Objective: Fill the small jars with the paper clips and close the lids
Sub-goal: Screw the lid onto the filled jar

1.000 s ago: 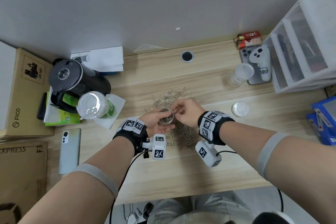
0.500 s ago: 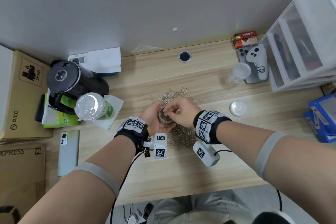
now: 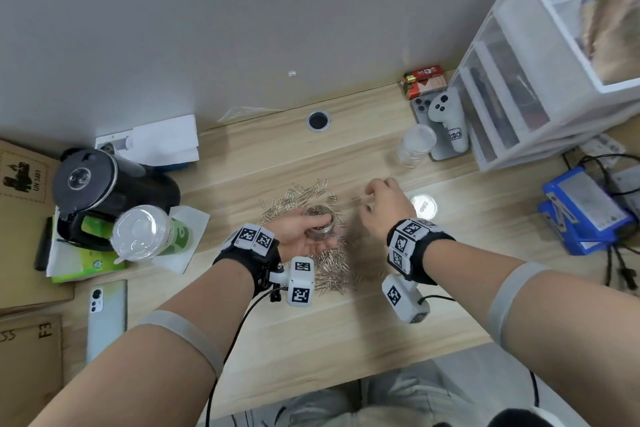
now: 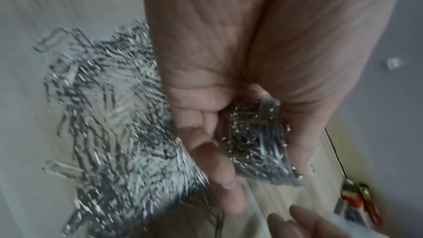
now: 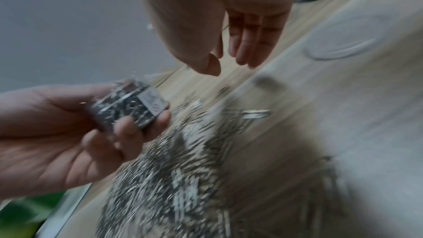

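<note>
My left hand (image 3: 301,236) grips a small clear jar (image 3: 320,225) packed with silver paper clips, held just above the pile of loose paper clips (image 3: 332,267) on the wooden desk. In the left wrist view the jar (image 4: 258,142) sits between thumb and fingers. My right hand (image 3: 381,199) hovers right of the jar, fingers relaxed and apart, holding nothing in the right wrist view (image 5: 231,50). A round clear lid (image 3: 422,206) lies flat on the desk just right of that hand. A second clear jar (image 3: 414,146) lies farther back.
A black kettle (image 3: 104,191) and a lidded plastic cup (image 3: 145,232) stand at the left, with a phone (image 3: 105,319) in front of them. A white drawer unit (image 3: 536,80), a grey controller (image 3: 448,118) and blue boxes (image 3: 581,208) fill the right side.
My right hand has left the mouth of the jar and moved right, towards the lid. The left hand still holds the jar, now tilted slightly.
</note>
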A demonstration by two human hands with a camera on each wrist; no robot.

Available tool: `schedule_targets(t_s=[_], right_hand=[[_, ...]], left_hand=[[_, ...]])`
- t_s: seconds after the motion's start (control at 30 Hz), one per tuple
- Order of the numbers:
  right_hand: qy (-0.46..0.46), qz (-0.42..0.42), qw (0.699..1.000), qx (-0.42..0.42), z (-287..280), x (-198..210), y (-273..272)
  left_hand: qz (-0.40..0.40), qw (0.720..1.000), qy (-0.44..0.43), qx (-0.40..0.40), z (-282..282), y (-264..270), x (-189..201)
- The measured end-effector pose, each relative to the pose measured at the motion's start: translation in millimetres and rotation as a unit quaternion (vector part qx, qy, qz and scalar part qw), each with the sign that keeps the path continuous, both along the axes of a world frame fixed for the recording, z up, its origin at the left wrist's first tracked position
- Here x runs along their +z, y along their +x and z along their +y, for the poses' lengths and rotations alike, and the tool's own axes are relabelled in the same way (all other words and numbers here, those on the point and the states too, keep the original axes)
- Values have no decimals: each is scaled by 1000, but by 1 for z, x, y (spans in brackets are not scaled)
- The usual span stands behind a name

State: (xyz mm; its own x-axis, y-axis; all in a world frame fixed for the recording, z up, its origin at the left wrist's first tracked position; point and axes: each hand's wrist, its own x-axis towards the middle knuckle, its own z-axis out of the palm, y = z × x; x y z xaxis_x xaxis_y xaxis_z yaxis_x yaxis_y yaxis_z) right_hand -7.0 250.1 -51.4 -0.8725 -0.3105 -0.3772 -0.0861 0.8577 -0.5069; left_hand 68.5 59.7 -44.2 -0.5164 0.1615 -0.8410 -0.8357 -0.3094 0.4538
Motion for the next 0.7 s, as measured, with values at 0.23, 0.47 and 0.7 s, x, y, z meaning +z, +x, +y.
schedule_targets(t_s=[0.23,0.47,0.7], right_hand=[[114,-53,986,-106,56,-7,-18],[81,-102,990,-51,73,-14,-25],[-198,-64,978,31,41,6,-24]], left_hand=[[14,1000,14,-21,44,-34,4],[-40,999,18,10,58,-49,2],[-75,997,-17,32,49,-51,0]])
